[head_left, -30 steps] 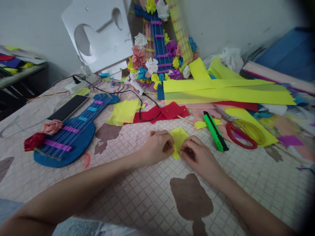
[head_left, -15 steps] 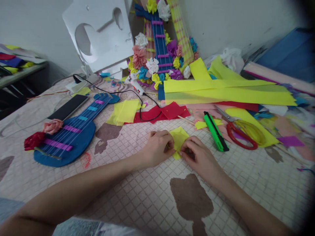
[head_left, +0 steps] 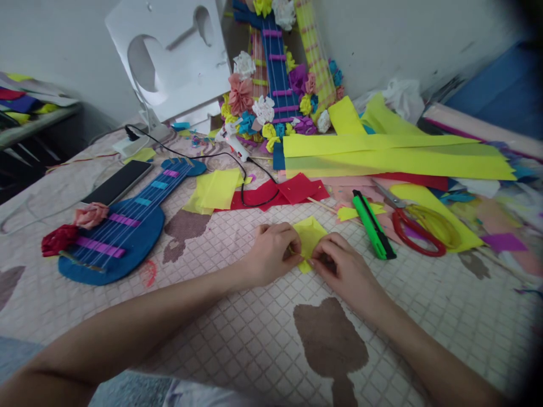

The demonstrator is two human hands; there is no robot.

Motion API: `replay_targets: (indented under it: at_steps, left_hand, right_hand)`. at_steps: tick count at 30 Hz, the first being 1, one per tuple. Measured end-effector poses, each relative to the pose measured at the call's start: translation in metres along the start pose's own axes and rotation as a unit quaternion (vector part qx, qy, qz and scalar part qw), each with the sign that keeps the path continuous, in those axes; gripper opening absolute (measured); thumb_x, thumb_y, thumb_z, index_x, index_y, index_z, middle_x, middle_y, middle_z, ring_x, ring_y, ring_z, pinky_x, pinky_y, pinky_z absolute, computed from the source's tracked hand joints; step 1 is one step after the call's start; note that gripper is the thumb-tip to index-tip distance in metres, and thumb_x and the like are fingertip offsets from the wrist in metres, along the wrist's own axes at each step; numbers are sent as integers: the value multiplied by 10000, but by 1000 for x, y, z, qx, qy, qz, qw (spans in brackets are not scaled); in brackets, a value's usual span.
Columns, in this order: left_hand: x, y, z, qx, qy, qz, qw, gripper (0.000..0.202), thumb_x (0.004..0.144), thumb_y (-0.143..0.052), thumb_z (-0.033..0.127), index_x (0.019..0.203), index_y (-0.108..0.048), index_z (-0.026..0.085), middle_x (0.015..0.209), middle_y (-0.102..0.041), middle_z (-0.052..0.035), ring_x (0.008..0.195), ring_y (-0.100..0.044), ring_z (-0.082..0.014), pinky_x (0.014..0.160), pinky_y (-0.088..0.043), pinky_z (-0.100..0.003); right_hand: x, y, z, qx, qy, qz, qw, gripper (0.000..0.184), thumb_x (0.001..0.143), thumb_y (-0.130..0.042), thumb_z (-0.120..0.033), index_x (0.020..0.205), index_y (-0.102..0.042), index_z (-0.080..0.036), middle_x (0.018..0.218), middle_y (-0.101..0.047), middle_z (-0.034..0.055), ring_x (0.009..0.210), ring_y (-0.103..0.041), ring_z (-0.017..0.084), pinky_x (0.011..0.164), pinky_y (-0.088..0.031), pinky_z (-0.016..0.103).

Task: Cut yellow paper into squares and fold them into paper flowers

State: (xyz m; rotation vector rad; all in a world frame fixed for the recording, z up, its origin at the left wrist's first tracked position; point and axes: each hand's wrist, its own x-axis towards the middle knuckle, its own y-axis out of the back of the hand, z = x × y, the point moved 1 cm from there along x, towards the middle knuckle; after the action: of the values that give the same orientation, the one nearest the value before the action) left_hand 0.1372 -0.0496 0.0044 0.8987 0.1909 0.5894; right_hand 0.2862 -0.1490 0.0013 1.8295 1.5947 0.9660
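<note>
Between my two hands is a small yellow paper square [head_left: 309, 234], its lower edge pinched from both sides. My left hand [head_left: 275, 253] has its fingers closed on the left part of that edge. From the right, my right hand [head_left: 339, 261] pinches the same paper, thumb and fingertips almost meeting the other hand's. The fingertips hide part of the paper's lower edge. A green box cutter [head_left: 373, 225] lies just beyond my right hand. Red-handled scissors [head_left: 418, 233] rest farther right.
On the left lies a blue toy guitar [head_left: 127, 226] with paper roses, beside a black phone [head_left: 119, 182]. Red paper pieces [head_left: 271, 195], yellow squares [head_left: 218, 189] and a glue gun [head_left: 233, 141] are behind my hands. Long yellow strips [head_left: 394, 155] lie at the back right.
Both hands keep their pinch on the yellow paper with barely any movement. The whole view has shifted very slightly.
</note>
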Motion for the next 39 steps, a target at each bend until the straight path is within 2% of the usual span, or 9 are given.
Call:
replay_targets:
  at_steps: [6, 11, 22, 27, 33, 37, 39]
  left_hand:
    - [2, 2, 1, -8, 4, -14, 1000, 85, 747, -641, 224, 771, -579, 172, 871, -605, -6, 878, -560, -179, 826, -316, -377]
    - [1, 2, 4, -13, 22, -9, 1000, 89, 741, -628, 173, 816, -582, 178, 902, -604, -7, 896, -553, -185, 834, -313, -393]
    - [-3, 4, 6, -20, -1, -13, 1000, 34, 786, -595, 177, 790, -626, 191, 969, -580, -13, 991, -535, -192, 877, -301, -393]
    - [-5, 3, 4, -11, -18, -12, 1000, 43, 766, -595, 206, 800, -617, 193, 991, -568, -27, 985, -537, -195, 878, -302, -400]
    - [-6, 5, 4, 2, -21, -22, 1000, 148, 680, -659, 214, 812, -598, 193, 1002, -556, -35, 961, -538, -204, 884, -316, -406]
    - [-5, 10, 4, -1, -31, -52, 998, 313, 611, -755, 327, 852, -601, 200, 1025, -537, -34, 968, -524, -218, 889, -323, -409]
    - [-5, 12, 3, -2, -35, -62, 997, 399, 560, -794, 365, 873, -603, 208, 1024, -530, -28, 974, -519, -224, 889, -328, -408]
  right_hand:
    - [-1, 0, 0, 0, -14, -9, 1000, 121, 800, -510, -98, 755, -476, -205, 815, -474, 17, 719, -529, 153, 641, -457, 299]
    - [-2, -2, -2, 15, -16, 9, 1000, 127, 802, -514, -98, 814, -486, -221, 839, -473, 15, 725, -533, 151, 641, -468, 299]
    - [-3, -1, -2, 32, -8, -8, 999, 119, 840, -466, -110, 821, -530, -209, 875, -482, 38, 809, -544, 172, 712, -487, 334]
    - [-5, -1, -2, 29, -8, -17, 999, 105, 809, -493, -110, 847, -507, -207, 902, -465, 44, 816, -543, 173, 697, -498, 329]
    - [-6, -2, -4, -1, 6, -3, 1000, 188, 739, -582, -134, 881, -496, -223, 930, -472, 42, 912, -535, 208, 785, -492, 372]
    - [-7, 5, -7, 7, 6, -43, 999, 231, 728, -614, -182, 921, -496, -230, 974, -478, 46, 929, -539, 212, 784, -498, 369]
    - [-7, 6, -8, 15, 5, -56, 998, 179, 773, -587, -211, 929, -502, -228, 975, -480, 50, 892, -546, 199, 756, -503, 355]
